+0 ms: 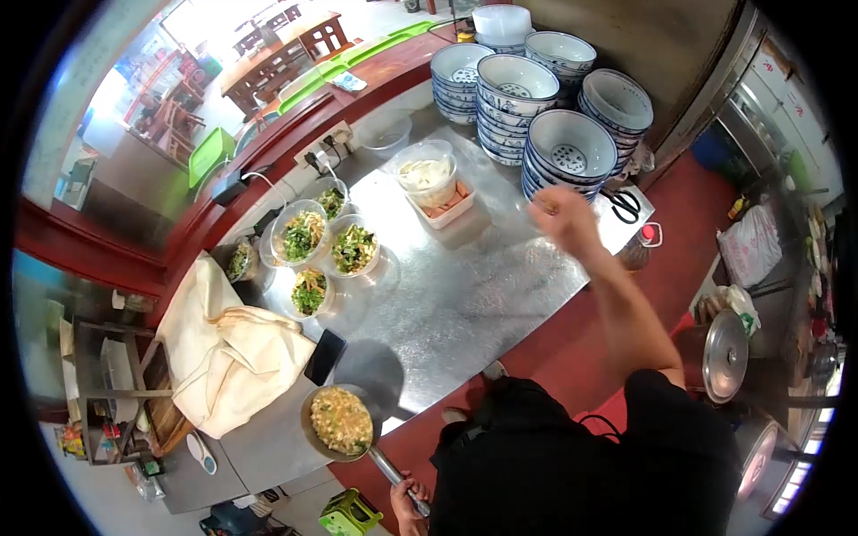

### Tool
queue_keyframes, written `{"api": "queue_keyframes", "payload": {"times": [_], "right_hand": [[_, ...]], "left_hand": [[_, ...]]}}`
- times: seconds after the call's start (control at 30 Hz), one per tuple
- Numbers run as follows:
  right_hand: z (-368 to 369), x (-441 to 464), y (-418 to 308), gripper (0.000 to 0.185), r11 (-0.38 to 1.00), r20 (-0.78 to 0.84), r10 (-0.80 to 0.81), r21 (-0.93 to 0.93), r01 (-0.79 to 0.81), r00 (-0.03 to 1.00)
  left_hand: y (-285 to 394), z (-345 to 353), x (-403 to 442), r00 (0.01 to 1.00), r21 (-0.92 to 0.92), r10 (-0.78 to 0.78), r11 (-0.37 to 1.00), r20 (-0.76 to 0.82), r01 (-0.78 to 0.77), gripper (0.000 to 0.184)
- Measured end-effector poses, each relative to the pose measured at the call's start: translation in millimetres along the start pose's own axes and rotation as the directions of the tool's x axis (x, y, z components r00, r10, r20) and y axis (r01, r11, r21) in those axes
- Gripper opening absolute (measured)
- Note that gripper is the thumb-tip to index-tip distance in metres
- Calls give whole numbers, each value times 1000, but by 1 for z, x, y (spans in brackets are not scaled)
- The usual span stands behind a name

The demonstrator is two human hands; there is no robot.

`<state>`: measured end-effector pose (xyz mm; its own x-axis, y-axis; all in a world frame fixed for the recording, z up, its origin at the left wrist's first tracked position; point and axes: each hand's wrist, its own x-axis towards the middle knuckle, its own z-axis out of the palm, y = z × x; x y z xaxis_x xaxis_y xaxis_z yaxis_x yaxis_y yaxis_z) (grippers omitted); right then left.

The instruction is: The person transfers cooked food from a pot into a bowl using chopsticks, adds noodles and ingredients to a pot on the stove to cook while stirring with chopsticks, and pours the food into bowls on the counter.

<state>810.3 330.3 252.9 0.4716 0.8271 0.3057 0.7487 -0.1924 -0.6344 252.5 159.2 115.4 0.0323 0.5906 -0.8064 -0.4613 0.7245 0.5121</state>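
My left hand (408,500), at the bottom, is wrapped round the steel handle of a large ladle (384,468). Chopped yellowish food with green bits (340,420) fills the ladle's bowl, held over the near edge of the steel counter (456,304). My right hand (565,217) is raised by the front stack of blue-and-white bowls (572,147), its fingers curled in; whatever they hold, if anything, is too blurred to make out. Clear plastic tubs of chopped greens (355,247) stand left of centre. Behind them, a tub of white slices (424,176) rests on a tub of pinkish pieces (447,207).
A cream cloth (237,357) lies on the left, with a black phone (325,357) beside it. Black-handled scissors (623,206) lie near the bowls, by a red-capped jug (640,243). A wooden ledge (357,103) borders the back. Pots with a metal lid (726,355) stand at right.
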Motion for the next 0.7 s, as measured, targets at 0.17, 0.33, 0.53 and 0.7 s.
{"api": "queue_keyframes", "payload": {"times": [0.17, 0.33, 0.53, 0.7], "right_hand": [[-49, 42, 63, 45, 853, 90, 241, -495, -167, 966], [-50, 62, 95, 43, 881, 226, 243, -459, -117, 943], [-57, 85, 106, 40, 978, 214, 143, -181, -105, 966], [-103, 110, 87, 37, 694, 236, 451, 513, -505, 861]], "left_hand": [[8, 21, 2, 1000, 129, -3, 992, 11, 2, 21], [14, 30, -5, 1000, 220, 2, 975, 27, -8, 21], [11, 10, 2, 999, 371, -4, 928, -48, 22, 23], [10, 5, -8, 998, 342, -13, 939, -57, 32, 23]]}}
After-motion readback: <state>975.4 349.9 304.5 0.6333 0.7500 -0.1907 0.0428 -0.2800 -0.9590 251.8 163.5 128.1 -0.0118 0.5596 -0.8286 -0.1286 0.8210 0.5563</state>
